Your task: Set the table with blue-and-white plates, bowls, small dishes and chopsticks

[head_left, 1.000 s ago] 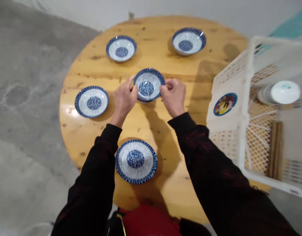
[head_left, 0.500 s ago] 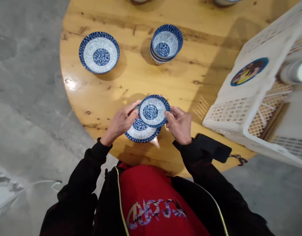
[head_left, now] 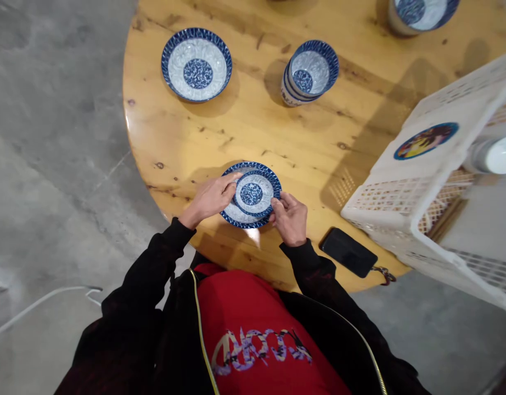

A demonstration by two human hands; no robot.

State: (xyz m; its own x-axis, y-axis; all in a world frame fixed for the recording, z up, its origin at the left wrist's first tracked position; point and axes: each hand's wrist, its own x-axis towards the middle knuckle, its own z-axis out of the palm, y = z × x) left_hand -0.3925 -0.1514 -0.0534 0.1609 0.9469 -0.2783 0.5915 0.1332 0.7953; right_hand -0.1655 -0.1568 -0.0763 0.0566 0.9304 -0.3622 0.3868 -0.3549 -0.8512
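My right hand pinches a small round blue-and-white ceramic dish over a larger blue-and-white ceramic plate. My left hand, half-curled, touches the dish's left rim; can't tell if gripping.

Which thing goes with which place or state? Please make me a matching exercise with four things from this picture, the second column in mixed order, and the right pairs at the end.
Column one:
1. small blue-and-white dish
2. stacked bowls
3. black smartphone
4. round sticker

Column two:
A. on the outer wall of the white plastic crate
B. nested one inside another
C. between the left hand and the right hand, over the larger plate
D. lying on the wooden table, near the right sleeve

Right pairs: 1-C, 2-B, 3-D, 4-A
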